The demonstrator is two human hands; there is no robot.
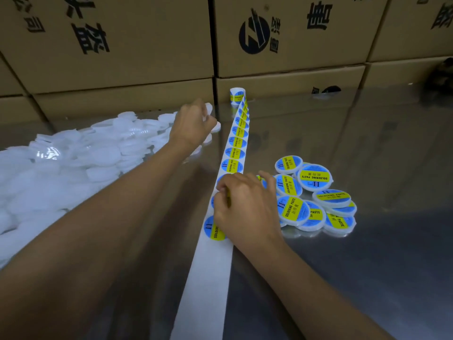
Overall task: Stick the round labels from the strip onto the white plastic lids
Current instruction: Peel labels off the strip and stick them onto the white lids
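1. Heap of blank white lids (pixel 81 155) sits at 9–10 o'clock on the steel desk (pixel 367 278). Lids lie loose and overlapping; risk: pulling one from the edge drags neighbours toward the strip.
2. Left hand (pixel 193 123) reaches to the heap's far end, about 11 o'clock. Its grip is curled around a blank lid (pixel 208 110) at the heap's edge, as far as I can tell; the fingertips are partly hidden. Risk: two nested lids come up together.
3. Label strip (pixel 235 148) runs from the roll (pixel 237 95) at 12 o'clock down to 6 o'clock; the near stretch is bare backing. Nothing weighs the strip down, so a hard peel could lift or skew it.
4. Right hand (pixel 245 207) rests on the strip at centre, grip narrow, pinching a label's edge (pixel 228 197). Risk: the label folds on itself or sticks to the fingers.
5. Finished labelled lids (pixel 316 195) are piled at 3–4 o'clock, touching the right hand's fingers. Risk: the hand knocks the pile on leaving.
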